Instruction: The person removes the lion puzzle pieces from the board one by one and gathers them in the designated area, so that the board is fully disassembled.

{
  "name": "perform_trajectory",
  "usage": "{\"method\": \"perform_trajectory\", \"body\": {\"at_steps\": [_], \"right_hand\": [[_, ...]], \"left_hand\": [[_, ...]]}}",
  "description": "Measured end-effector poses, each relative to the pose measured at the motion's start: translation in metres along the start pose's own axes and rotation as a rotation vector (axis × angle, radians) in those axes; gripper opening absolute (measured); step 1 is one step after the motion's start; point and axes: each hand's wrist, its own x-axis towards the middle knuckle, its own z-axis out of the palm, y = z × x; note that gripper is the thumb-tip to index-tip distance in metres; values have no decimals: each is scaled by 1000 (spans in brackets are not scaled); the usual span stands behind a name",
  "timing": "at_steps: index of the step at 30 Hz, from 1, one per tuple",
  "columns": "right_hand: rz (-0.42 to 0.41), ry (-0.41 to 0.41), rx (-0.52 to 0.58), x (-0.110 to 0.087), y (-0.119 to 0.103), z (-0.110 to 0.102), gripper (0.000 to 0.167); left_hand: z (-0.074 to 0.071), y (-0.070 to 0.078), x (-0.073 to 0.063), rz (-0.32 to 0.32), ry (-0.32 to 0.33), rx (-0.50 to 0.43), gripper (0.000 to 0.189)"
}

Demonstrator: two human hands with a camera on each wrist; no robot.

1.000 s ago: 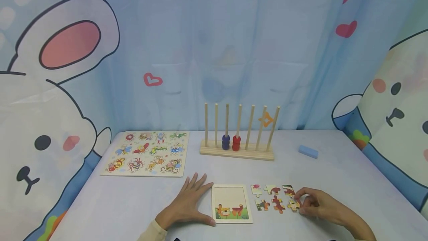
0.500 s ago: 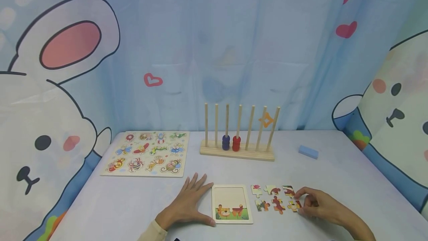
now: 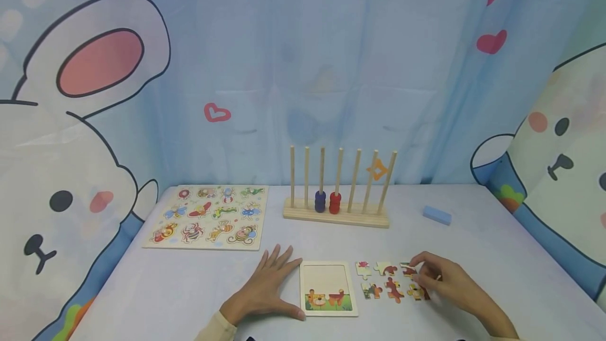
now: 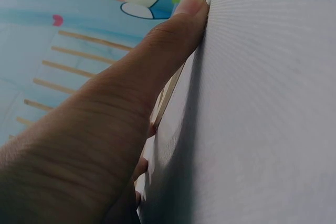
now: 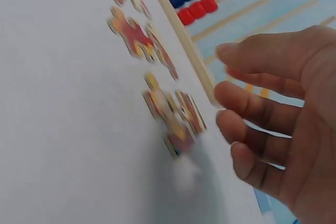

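Note:
My left hand [image 3: 267, 286] lies spread on the table, its fingertips and thumb at the left edge of a small wooden puzzle tray [image 3: 324, 279]. A strip of fitted pieces showing a cartoon animal on grass [image 3: 329, 300] fills the tray's lower part; bare wood shows above. Right of it, loose jigsaw pieces [image 3: 394, 288] lie in two rows. Over their right end hovers my right hand [image 3: 445, 280], fingers loosely bent. In the right wrist view nothing sits between thumb and fingers, and the nearest pieces [image 5: 170, 108] lie on the table beyond the fingertips.
A peg stand [image 3: 331, 216] with blue beads [image 3: 320, 202] and red beads [image 3: 335, 203] stands at the back. An insect puzzle board [image 3: 208, 220] lies at back left. A blue block [image 3: 437, 215] rests at back right, before a printed curtain [image 3: 265, 67].
My right hand has lifted from the lower right piece and shifted up toward the top right piece. A reddish piece now shows at the lower row's right end. The left hand is still.

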Motion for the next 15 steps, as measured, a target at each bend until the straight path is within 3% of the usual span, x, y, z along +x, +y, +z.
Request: {"method": "perform_trajectory", "body": {"at_steps": [5, 9, 15], "right_hand": [[-55, 96, -19, 10, -21, 18, 26], [-116, 103, -7, 18, -35, 32, 25], [-278, 80, 22, 22, -48, 50, 24]], "left_hand": [[0, -1, 0, 1, -4, -2, 107], [1, -1, 0, 1, -2, -3, 107], [0, -1, 0, 7, 1, -6, 107]]}}
